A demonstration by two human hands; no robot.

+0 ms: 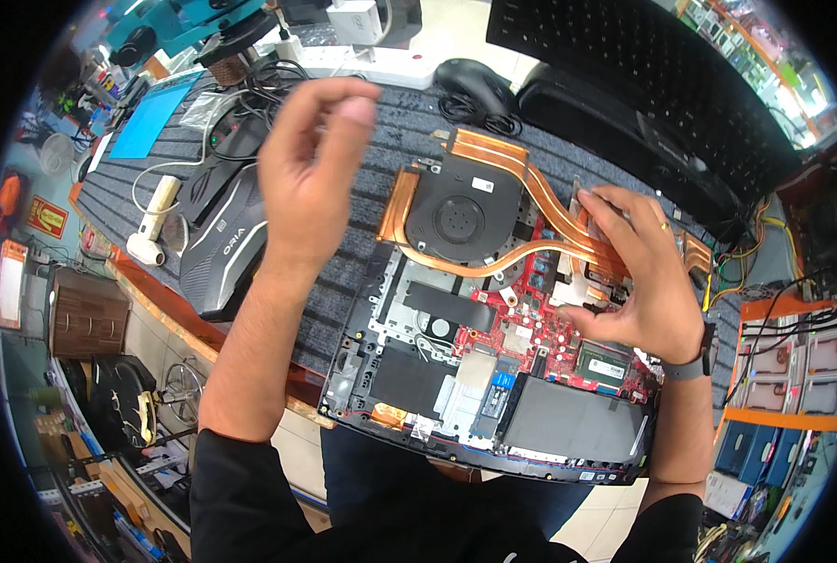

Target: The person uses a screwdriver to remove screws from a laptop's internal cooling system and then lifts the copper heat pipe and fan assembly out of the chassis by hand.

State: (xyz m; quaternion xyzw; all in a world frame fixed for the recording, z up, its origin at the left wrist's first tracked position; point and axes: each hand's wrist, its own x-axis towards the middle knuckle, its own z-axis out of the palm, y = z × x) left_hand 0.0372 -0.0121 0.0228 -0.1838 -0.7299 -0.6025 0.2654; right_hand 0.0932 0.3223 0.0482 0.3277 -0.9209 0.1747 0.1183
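Note:
An opened laptop base (409, 375) lies before me, its red motherboard (521, 314) exposed. Over its far part sits a copper-pipe heat sink (554, 220) with a black fan (458, 218), tilted against the base. My right hand (639, 272) spans the heat sink's right part, thumb on the near side and fingers on the far side; the palm hides what lies beneath. Raised left of the fan, my left hand (310, 169) has curled fingers with the thumb close to them; anything between them is too small to see. A memory module (601, 366) and battery (573, 422) are uncovered.
A ribbed grey mat (315, 319) covers the bench. Left stand a dark graphics card-like box (226, 249) and a white plug adapter (156, 220). Behind are a black mouse (475, 89), a power strip (371, 66) and a tilted black screen or keyboard (653, 84). Drawers (775, 366) stand right.

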